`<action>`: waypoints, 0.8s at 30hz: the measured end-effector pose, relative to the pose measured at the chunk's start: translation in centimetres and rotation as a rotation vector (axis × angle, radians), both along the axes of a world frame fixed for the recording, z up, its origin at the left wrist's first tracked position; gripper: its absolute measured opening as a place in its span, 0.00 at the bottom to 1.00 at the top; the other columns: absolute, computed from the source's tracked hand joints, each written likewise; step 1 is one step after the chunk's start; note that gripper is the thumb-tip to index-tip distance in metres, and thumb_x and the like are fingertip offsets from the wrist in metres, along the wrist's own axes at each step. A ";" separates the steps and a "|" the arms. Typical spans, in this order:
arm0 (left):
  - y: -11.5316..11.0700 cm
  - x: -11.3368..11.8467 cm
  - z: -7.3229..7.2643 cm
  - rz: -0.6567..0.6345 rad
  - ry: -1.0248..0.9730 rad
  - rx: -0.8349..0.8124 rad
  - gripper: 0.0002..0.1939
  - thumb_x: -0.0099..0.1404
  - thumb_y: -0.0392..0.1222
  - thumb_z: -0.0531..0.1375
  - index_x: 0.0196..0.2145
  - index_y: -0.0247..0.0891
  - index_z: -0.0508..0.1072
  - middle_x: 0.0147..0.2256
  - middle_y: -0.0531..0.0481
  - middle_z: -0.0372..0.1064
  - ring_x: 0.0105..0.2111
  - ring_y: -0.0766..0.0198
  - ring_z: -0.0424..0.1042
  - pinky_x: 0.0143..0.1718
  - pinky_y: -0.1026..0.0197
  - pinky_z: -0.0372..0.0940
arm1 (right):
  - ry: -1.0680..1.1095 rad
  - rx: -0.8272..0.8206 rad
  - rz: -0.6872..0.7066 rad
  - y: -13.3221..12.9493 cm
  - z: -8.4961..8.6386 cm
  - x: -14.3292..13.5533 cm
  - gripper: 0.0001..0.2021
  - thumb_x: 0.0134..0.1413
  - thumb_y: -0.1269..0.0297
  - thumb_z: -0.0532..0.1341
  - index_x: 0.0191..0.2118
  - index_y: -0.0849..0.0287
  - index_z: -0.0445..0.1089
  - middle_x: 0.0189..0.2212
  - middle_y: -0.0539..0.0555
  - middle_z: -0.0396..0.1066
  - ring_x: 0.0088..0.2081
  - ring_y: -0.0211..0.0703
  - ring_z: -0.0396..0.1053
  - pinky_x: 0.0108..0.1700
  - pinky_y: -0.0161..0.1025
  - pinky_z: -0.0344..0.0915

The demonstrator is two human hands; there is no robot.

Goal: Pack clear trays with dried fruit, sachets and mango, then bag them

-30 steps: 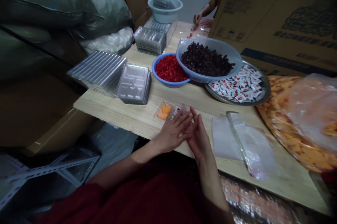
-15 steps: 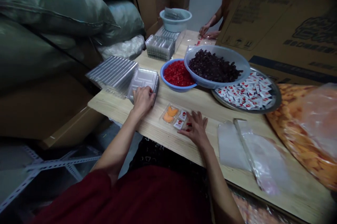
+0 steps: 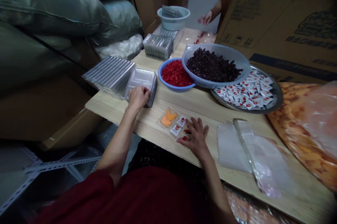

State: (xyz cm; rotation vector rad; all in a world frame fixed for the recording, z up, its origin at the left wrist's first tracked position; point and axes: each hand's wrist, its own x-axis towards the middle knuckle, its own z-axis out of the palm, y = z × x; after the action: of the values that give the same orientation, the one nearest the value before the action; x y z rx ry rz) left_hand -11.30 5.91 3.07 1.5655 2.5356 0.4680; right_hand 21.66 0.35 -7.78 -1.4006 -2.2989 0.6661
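A small clear tray lies near the table's front edge, with orange pieces at its left, two white-and-red packets in its middle and dark red pieces at its right. My right hand rests over the tray's right end, fingers spread, partly covering it. My left hand is at the near side of a stack of clear trays, its fingers bent together; what they hold, if anything, is hidden. Beyond are a blue bowl of red pieces and a larger bowl of dark pieces.
A metal pan of packets sits partly under the large bowl. Plastic bags lie at the right. Ribbed clear lids, more stacked trays and a pale blue basin stand farther left and back. Another person's hand shows behind.
My left hand has moved slightly left on the stack and its fingers are more closed. The small tray sits a little more tilted. The other person's hand has lifted off the table.
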 end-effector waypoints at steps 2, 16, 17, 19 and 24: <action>0.0 0.0 0.0 -0.001 -0.026 0.006 0.15 0.69 0.49 0.56 0.39 0.40 0.80 0.38 0.43 0.80 0.42 0.52 0.76 0.46 0.55 0.64 | 0.004 -0.004 -0.004 -0.1 0.0 0.2 0.44 0.49 0.39 0.70 0.69 0.49 0.60 0.71 0.63 0.53 0.74 0.72 0.38 0.66 0.79 0.28; 0.6 0.2 -0.6 0.036 0.008 0.019 0.17 0.70 0.49 0.54 0.41 0.39 0.80 0.41 0.39 0.79 0.46 0.47 0.75 0.49 0.51 0.63 | -0.002 -0.024 -0.027 -0.3 -0.2 0.2 0.42 0.50 0.40 0.69 0.68 0.50 0.63 0.71 0.64 0.53 0.74 0.73 0.38 0.66 0.80 0.30; 0.6 0.3 -0.6 0.038 0.015 0.013 0.17 0.70 0.48 0.53 0.42 0.39 0.80 0.41 0.38 0.79 0.47 0.46 0.75 0.50 0.50 0.63 | -0.003 -0.022 -0.027 -0.3 -0.2 0.2 0.42 0.50 0.40 0.69 0.68 0.50 0.63 0.71 0.64 0.53 0.74 0.73 0.39 0.65 0.80 0.30; 0.8 0.6 -0.5 0.040 0.036 0.000 0.17 0.70 0.47 0.53 0.42 0.38 0.80 0.42 0.37 0.79 0.48 0.45 0.75 0.51 0.49 0.62 | -0.004 -0.014 -0.027 -0.3 -0.3 0.2 0.41 0.51 0.40 0.69 0.68 0.49 0.63 0.71 0.64 0.53 0.73 0.73 0.40 0.65 0.81 0.31; 1.5 1.0 -0.2 0.074 0.047 -0.039 0.16 0.67 0.44 0.54 0.40 0.37 0.80 0.41 0.35 0.79 0.46 0.43 0.75 0.49 0.48 0.64 | 0.000 0.007 -0.024 -0.4 -0.4 0.2 0.40 0.51 0.41 0.69 0.68 0.48 0.62 0.70 0.64 0.54 0.73 0.74 0.40 0.65 0.82 0.32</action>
State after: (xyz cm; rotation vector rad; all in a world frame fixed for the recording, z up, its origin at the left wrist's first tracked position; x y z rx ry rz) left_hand -10.27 7.42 2.92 1.4910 2.6292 0.3921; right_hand 21.87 -0.01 -8.15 -1.4225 -2.2786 0.6501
